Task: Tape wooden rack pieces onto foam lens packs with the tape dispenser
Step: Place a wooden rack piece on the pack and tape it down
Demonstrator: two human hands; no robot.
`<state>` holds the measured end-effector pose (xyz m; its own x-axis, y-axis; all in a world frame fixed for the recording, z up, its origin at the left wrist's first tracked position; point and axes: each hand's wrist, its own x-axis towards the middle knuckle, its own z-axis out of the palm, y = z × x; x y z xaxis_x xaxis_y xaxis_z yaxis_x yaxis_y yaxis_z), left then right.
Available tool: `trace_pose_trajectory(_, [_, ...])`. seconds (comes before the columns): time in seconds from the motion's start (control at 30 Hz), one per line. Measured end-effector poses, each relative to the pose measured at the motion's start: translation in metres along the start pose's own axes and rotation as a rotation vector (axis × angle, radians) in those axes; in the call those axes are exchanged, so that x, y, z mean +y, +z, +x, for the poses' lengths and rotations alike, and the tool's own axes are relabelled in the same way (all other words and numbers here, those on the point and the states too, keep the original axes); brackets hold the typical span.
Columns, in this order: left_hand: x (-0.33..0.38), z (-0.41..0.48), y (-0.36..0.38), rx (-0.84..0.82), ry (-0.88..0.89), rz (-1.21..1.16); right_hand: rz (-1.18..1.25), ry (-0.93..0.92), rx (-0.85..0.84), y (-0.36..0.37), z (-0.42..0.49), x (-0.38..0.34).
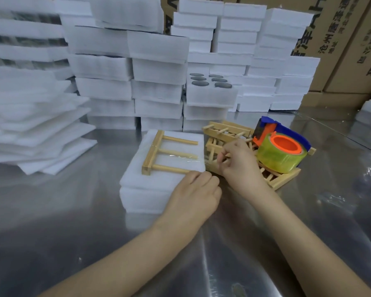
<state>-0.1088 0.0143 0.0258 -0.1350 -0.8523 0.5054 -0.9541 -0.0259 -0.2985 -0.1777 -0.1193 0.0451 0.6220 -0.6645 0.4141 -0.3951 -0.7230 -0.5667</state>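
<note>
White foam lens pack [159, 185] lies on the steel bench [73, 211] with a wooden rack piece [151, 151] flat on top, a strip of clear tape [180, 158] across its middle peg. The left hand [196, 194] curls its fingers over the pack's near right edge. The right hand [240, 161] is bunched in a pinch over the heap of rack pieces [227, 130], on which the tape dispenser [281, 151] rests; I cannot tell what it holds.
</note>
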Motion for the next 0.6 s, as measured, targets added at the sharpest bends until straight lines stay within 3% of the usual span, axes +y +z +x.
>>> trace_pose_trajectory(0.3, [-0.004, -0.005, 0.003, 0.123, -0.038, 0.043, -0.075, 0.043, -0.042, 0.024, -0.001, -0.009])
trace_pose_trajectory(0.43, [-0.003, -0.012, -0.006, 0.254, -0.154, -0.258, -0.028, 0.066, -0.049, 0.032, 0.000, -0.009])
trace_pose_trajectory(0.53, [-0.028, -0.014, -0.030, 0.519, -0.348, -0.375, -0.023, 0.030, 0.002, 0.033, -0.004, -0.008])
trace_pose_trajectory(0.6, [-0.062, -0.018, -0.038, 0.568, -0.656, -0.414, -0.045, 0.039, 0.025, 0.033, -0.006, -0.008])
